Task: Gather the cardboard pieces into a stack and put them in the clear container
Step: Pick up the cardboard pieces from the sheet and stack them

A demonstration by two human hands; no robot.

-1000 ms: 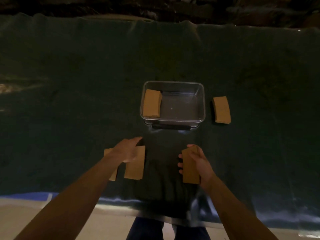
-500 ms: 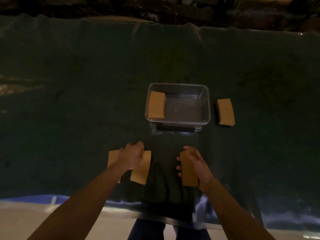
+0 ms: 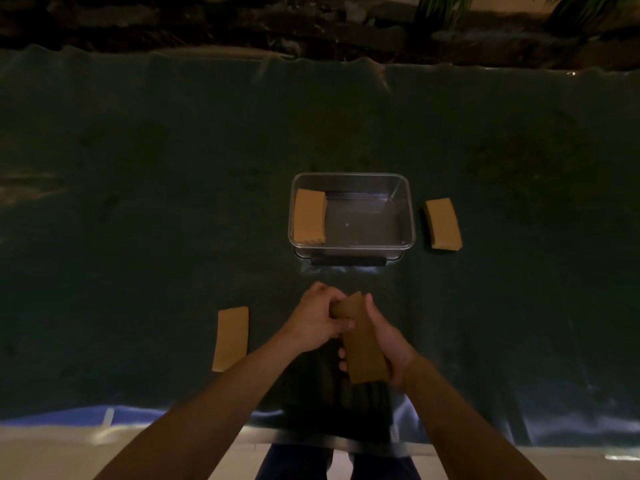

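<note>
Scene: a dim worktop (image 3: 173, 168) covered with dark green cloth, seen from above, with two bare forearms reaching in from the near edge.
Left hand (image 3: 317, 318): closed on the far end of the held cardboard stack (image 3: 362, 337), fingers curled over its left edge.
Right hand (image 3: 388, 341): wrapped around the right side and near end of the same stack, thumb along the right edge, fingertips showing under the left.
Held stack, direction: lifted just above the cloth, long axis running away from the person, far end leaning slightly left.
Clear container (image 3: 351, 251): sits at the centre of the worktop beyond the hands, open at the top, long side running left to right.
Cardboard inside (image 3: 309, 221): a stack against the container's left wall, long axis pointing away from the person.
Loose piece, left (image 3: 231, 337): flat on the cloth left of the hands, long axis pointing away.
Loose stack, right (image 3: 443, 224): on the cloth just right of the container, apart from it, long axis pointing away.
</note>
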